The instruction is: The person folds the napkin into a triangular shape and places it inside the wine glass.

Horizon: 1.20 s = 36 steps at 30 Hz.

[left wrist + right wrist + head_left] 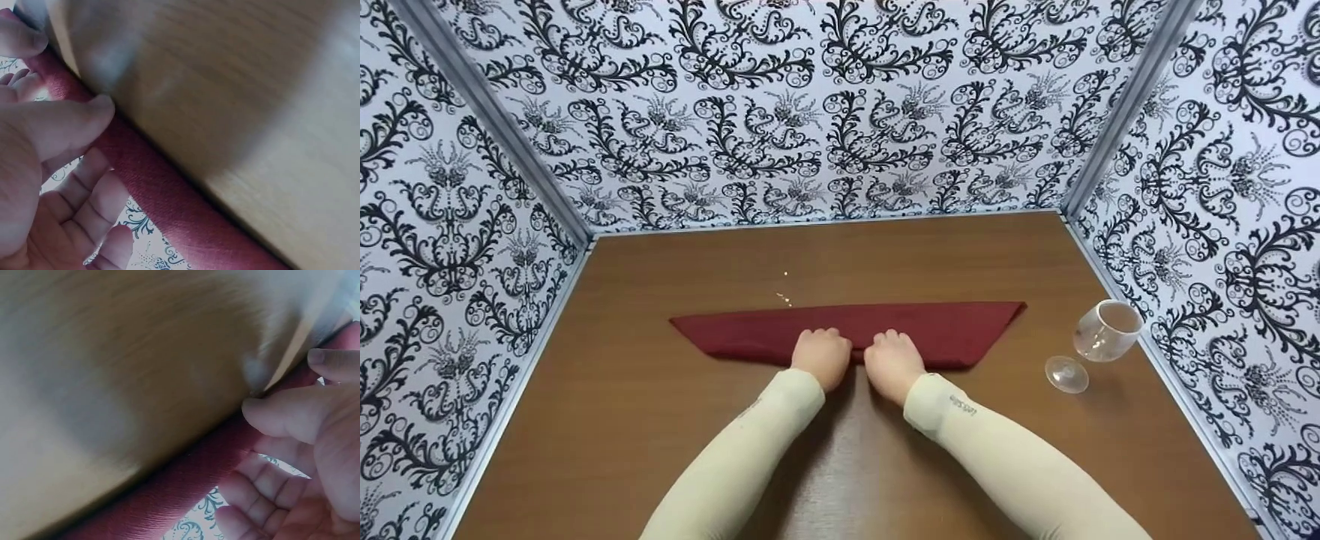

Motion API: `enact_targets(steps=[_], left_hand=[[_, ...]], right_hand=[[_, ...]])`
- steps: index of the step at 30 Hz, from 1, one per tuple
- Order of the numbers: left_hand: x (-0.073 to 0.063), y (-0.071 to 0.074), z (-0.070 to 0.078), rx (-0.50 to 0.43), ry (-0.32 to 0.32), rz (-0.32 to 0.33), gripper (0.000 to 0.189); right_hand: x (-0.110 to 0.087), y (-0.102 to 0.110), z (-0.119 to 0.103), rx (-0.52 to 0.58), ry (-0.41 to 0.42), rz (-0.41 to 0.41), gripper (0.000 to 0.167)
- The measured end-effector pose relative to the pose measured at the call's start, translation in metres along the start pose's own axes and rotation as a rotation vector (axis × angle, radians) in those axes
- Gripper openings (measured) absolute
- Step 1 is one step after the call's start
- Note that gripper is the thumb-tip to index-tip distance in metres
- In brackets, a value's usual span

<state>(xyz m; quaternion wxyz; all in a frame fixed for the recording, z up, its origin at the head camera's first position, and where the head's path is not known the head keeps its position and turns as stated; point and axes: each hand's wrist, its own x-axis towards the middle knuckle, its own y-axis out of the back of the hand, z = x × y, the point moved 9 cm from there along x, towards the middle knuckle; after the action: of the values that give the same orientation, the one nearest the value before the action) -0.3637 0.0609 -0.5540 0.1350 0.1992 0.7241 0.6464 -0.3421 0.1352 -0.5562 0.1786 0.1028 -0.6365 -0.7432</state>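
Note:
A dark red cloth napkin [780,330], folded into a long, wide band with slanted ends, lies across the middle of the wooden table. Side by side at the middle of its near edge, my left hand [823,356] and right hand [894,364] grip the cloth. In the left wrist view the thumb [84,121] presses the near side of the red fold while the fingers curl behind it. The right wrist view mirrors this, with the right thumb [281,413] on the fold and curled fingers [253,489] beyond it.
A clear stemmed glass [1102,334] stands on the table [660,435] to the right of the napkin, near the right wall. Small bright specks [784,298] show just beyond the cloth. Patterned black-and-white walls [810,112] enclose the back and both sides.

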Motion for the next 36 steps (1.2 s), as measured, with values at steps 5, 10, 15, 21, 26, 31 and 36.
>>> enact_targets(steps=[5, 10, 15, 21, 26, 31, 36], left_hand=[[0.0, -0.002, 0.0, -0.005, -0.005, 0.001, 0.022], [-0.001, -0.001, -0.004, -0.044, 0.012, 0.016, 0.019], [-0.001, -0.006, -0.012, -0.116, 0.032, 0.007, 0.011], [0.005, -0.017, -0.022, -0.275, 0.062, -0.108, 0.014], [0.007, -0.02, -0.026, -0.434, 0.068, -0.255, 0.015], [0.007, -0.013, -0.027, -0.477, 0.082, -0.28, 0.019], [0.008, -0.014, -0.028, -0.464, 0.129, -0.211, 0.01]], right_hand=[[0.002, 0.001, 0.003, 0.03, 0.002, -0.012, 0.019], [0.003, 0.0, 0.007, 0.086, -0.014, -0.03, 0.02], [0.003, -0.002, 0.011, 0.13, -0.029, -0.058, 0.016], [0.007, -0.003, 0.02, 0.249, -0.082, -0.137, 0.009], [0.013, -0.013, 0.031, 0.369, -0.177, -0.24, 0.016], [0.016, -0.016, 0.04, 0.44, -0.271, -0.254, 0.009], [0.017, -0.005, 0.036, 0.398, -0.243, -0.138, 0.016]])
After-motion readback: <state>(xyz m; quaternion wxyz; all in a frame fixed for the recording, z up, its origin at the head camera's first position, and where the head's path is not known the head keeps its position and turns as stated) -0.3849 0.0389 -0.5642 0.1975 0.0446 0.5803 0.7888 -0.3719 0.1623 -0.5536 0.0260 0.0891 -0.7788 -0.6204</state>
